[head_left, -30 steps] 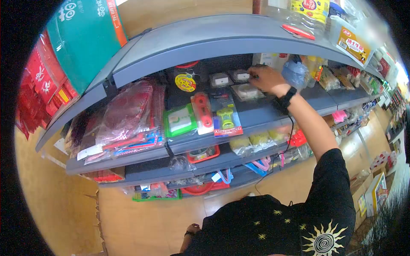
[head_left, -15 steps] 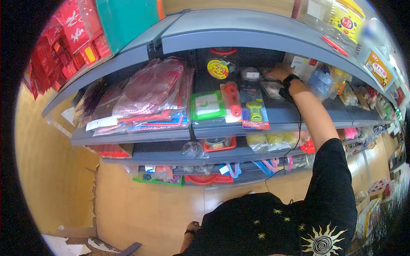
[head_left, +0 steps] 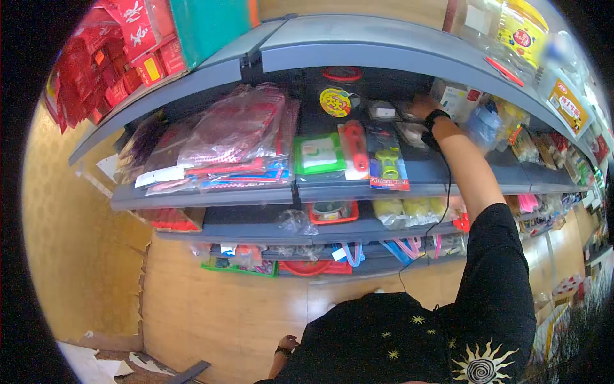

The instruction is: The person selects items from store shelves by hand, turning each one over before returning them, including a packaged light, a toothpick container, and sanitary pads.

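Observation:
My right hand (head_left: 422, 107) reaches deep into the middle shelf, a dark band on its wrist. Its fingers are in shadow beside a white box (head_left: 453, 97). Just below the hand lies a clear plastic pack (head_left: 409, 134), and to its left is a small pack with a white label (head_left: 384, 112). Low at my side hangs my left hand (head_left: 288, 344), away from the shelves, its fingers small and indistinct. Nearer the shelf front lie a carded yellow-green kitchen tool (head_left: 388, 165), a red-handled tool on a card (head_left: 355, 150) and a green-framed pack (head_left: 320, 153).
Bagged pink-checked items (head_left: 233, 131) are piled on the left of the shelf (head_left: 352, 187). A blue bagged item (head_left: 484, 125) stands right of the white box. The upper shelf edge (head_left: 371, 57) overhangs my arm. A dark cable (head_left: 441, 214) hangs from my wrist.
The view has shifted slightly, so the shelf goods sit a little farther right in it. My right hand stays by the white box, and my left hand still hangs low.

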Demonstrator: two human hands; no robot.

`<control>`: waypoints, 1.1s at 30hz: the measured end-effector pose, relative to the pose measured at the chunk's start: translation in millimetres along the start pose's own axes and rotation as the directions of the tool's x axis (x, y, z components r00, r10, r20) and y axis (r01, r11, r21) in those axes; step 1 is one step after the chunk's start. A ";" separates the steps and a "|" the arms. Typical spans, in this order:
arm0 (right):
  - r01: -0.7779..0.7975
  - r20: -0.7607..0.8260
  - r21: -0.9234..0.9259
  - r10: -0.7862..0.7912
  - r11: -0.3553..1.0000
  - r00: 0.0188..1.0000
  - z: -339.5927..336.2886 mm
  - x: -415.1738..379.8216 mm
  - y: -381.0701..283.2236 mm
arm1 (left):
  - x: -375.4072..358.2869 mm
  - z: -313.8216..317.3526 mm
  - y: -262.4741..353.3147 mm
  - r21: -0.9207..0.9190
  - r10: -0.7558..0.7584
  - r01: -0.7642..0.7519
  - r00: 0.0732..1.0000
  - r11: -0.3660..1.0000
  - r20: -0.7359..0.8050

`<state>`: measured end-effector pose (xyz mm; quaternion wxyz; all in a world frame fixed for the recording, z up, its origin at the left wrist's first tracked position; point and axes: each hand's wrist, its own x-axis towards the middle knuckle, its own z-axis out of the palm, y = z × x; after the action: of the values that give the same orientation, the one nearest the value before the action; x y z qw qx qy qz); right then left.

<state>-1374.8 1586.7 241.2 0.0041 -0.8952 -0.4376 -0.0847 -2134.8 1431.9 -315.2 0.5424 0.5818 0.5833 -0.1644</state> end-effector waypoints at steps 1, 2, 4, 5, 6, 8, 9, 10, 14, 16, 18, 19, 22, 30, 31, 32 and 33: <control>0.053 -0.018 -0.013 -0.053 0.999 0.998 -2.8 -2.7 -1.5 | -2.8 -1.2 8.6 -0.006 0.004 -0.004 1.000 1.000 -0.015; 0.104 -0.032 -0.026 -0.105 0.994 0.994 -3.0 -4.1 -1.8 | -1.7 -0.7 11.8 -0.016 0.008 -0.008 1.000 1.000 -0.030; 0.132 -0.048 -0.031 -0.133 0.991 0.990 3.4 -2.1 4.4 | -1.0 1.5 11.3 -0.092 0.011 -0.013 1.000 0.996 -0.019; 0.144 -0.061 -0.032 -0.146 0.989 0.987 2.2 -3.3 3.8 | 5.3 0.4 10.6 -0.164 0.021 -0.023 1.000 0.986 -0.014; 0.157 -0.073 -0.033 -0.159 0.987 0.985 -1.2 -6.6 1.4 | 15.7 1.4 3.0 -0.165 0.020 -0.022 1.000 0.986 -0.016; 0.134 -0.074 0.010 -0.133 0.991 0.988 -7.5 -9.7 2.2 | 31.3 7.5 -18.1 -0.200 0.045 -0.040 0.999 0.979 0.023; 0.127 -0.075 0.025 -0.125 0.992 0.989 -7.9 -9.0 2.9 | 36.1 11.6 -25.7 -0.218 0.060 -0.050 0.997 0.975 0.041; 0.117 -0.107 -0.092 -0.126 0.989 0.986 -0.1 -0.9 9.7 | 37.4 15.9 -30.3 -0.218 0.061 -0.052 0.997 0.974 0.038; 0.064 -0.190 -0.179 -0.099 0.982 0.977 0.5 -5.0 14.4 | 24.1 14.2 -39.8 -0.180 0.030 -0.026 0.999 0.983 0.017; 0.033 -0.340 -0.042 -0.045 0.999 0.939 2.3 -12.6 19.0 | 12.1 7.5 -38.4 -0.175 0.007 -0.010 1.000 0.985 -0.014; 0.024 -0.466 0.091 0.021 0.996 0.884 1.0 -19.1 24.2 | -5.9 -4.3 -26.3 -0.170 -0.019 0.009 0.998 0.985 -0.057; 0.034 -0.480 0.144 0.040 0.989 0.876 -3.5 -22.5 26.1 | -14.0 -8.7 -19.9 -0.177 -0.024 0.009 0.996 0.984 -0.085; 0.069 -0.543 0.257 0.084 0.964 0.835 -17.6 -48.1 24.7 | -1.9 -21.4 -17.0 -0.305 0.119 -0.170 0.977 0.937 -0.179; 0.224 -0.722 0.435 0.190 0.872 0.665 -30.0 -157.5 -7.5 | -15.8 -99.1 100.7 -0.397 0.394 -0.530 0.839 0.749 -0.376; 0.209 -0.714 0.437 0.196 0.875 0.672 -29.1 -174.6 -11.3 | -33.7 -110.2 130.4 -0.394 0.393 -0.521 0.845 0.757 -0.363; 0.279 -0.749 0.428 0.164 0.859 0.642 -28.2 -193.6 -14.1 | -56.7 -119.7 162.2 -0.377 0.433 -0.559 0.822 0.738 -0.371; 0.343 -0.781 0.416 0.138 0.842 0.609 -27.6 -213.8 -17.6 | -74.5 -129.3 190.1 -0.358 0.474 -0.596 0.797 0.719 -0.375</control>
<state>-1521.5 1428.0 234.1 0.4360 -0.7000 -0.4486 -0.3446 -2048.6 1552.2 -124.1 0.6078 0.5974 0.4747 0.2199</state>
